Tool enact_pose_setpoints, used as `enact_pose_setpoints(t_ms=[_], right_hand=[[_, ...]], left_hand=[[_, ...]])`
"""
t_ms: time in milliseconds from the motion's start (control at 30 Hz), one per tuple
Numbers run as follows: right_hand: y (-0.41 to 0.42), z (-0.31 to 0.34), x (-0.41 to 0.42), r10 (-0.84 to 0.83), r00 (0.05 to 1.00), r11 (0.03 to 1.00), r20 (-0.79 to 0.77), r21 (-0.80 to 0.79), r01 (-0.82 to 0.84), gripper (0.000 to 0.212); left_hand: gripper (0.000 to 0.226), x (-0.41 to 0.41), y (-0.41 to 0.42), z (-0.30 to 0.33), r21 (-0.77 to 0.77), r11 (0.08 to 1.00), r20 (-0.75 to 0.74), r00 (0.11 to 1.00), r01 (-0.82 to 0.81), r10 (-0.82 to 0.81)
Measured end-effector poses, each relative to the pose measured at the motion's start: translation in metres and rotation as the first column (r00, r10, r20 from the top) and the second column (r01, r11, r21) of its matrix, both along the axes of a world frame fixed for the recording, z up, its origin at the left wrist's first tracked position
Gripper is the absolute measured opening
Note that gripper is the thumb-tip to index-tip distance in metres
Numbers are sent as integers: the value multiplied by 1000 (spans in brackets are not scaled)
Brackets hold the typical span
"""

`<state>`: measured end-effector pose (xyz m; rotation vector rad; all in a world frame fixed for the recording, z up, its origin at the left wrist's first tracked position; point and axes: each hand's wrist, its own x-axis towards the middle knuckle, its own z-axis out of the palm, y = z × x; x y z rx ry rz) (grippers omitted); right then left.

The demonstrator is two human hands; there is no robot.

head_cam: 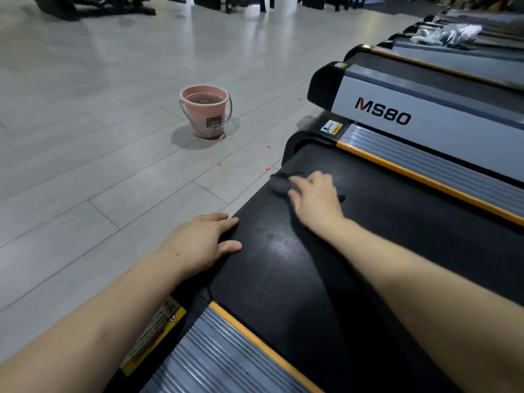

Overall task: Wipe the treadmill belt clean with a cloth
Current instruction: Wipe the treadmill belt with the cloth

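The black textured treadmill belt (283, 265) runs from the lower right toward its rear end at the centre. My right hand (314, 198) presses a dark grey cloth (280, 184) flat on the belt near the rear end; the hand and cloth are motion-blurred. The cloth shows past my fingers on the left and a corner sticks out on the right. My left hand (204, 239) rests flat on the belt's rear left edge, fingers spread, holding nothing.
A pink bucket (205, 114) holding water stands on the grey tile floor behind the treadmill. Grey ribbed side rails (431, 165) with orange trim flank the belt. Another treadmill marked MS80 (382, 110) stands to the right, with more beyond it.
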<state>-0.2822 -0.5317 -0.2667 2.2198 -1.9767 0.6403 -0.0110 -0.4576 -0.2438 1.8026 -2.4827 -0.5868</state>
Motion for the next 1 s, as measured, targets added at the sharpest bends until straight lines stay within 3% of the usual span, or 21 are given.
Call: enact_pose_setpoints(t_ms=[67, 100, 267, 400, 467, 533, 633, 700, 867, 933, 1000], right_hand=[[-34, 1, -7, -156, 988, 987, 11, 47, 155, 35], [-38, 1, -3, -154, 988, 987, -7, 54, 155, 35], [14, 1, 19, 62, 993, 998, 99, 26, -65, 38], [83, -6, 54, 343, 937, 939, 69, 0, -344, 41], [68, -6, 46, 412, 911, 911, 17, 1, -412, 42], [25, -4, 29, 294, 956, 956, -19, -13, -294, 41], [-29, 3, 9, -56, 995, 996, 80, 79, 50, 37], [-22, 2, 19, -92, 992, 994, 84, 67, 86, 35], [87, 0, 58, 321, 942, 946, 100, 4, -323, 39], [116, 5, 61, 477, 873, 874, 104, 47, -483, 41], [103, 4, 53, 545, 838, 836, 10, 56, -545, 43]], left_hand=[[65, 1, 4, -1, 5, 1000, -3, 1000, 8, -8], [66, 2, 4, -1, 4, 1000, -6, 1000, 10, -9], [67, 9, 5, 0, 56, 998, -45, 999, -8, 10], [63, 17, 3, 7, 81, 996, -84, 996, -32, 39], [66, 22, 4, 10, 114, 991, -119, 990, -66, 80], [67, 23, 5, 8, 131, 990, -118, 991, -46, 62], [69, 24, 9, 3, 145, 989, -120, 991, -37, 55], [67, 24, 12, 1, 131, 991, -109, 993, -36, 51], [38, 25, 23, 10, -48, 992, -69, 991, -121, 117], [39, 29, 31, 13, -105, 985, -49, 990, -135, 130], [39, 34, 40, 16, -122, 985, -5, 992, -125, 125]])
